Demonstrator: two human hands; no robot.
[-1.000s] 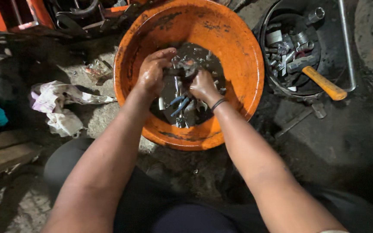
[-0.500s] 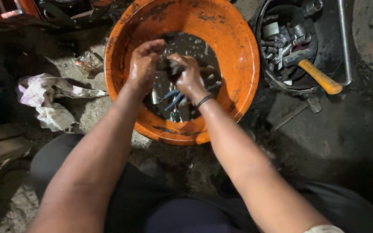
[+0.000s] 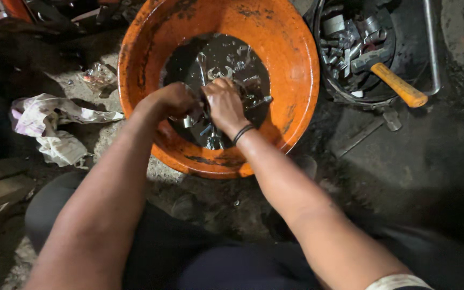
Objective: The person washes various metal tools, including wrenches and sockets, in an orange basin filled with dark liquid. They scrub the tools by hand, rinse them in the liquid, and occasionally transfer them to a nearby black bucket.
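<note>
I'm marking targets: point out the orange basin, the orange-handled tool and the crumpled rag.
orange basin (image 3: 296, 59), head view, bare right inner wall.
orange-handled tool (image 3: 401, 86), head view, middle of handle.
crumpled rag (image 3: 55, 126), head view, centre of cloth.

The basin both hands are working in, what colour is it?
Orange basin, stained dark inside; head view shows it.

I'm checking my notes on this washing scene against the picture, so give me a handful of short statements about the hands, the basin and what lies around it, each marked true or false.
1. Both hands, left hand and right hand, are inside the orange basin. True.
2. The basin holds clear water. False: the liquid is dark, with metal wrenches lying in it.
3. A dark band circles the right wrist. True.
4. The orange-handled tool lies in the basin. False: it rests in the black bucket to the right.
5. A crumpled cloth lies on the ground left of the basin. True.
</note>
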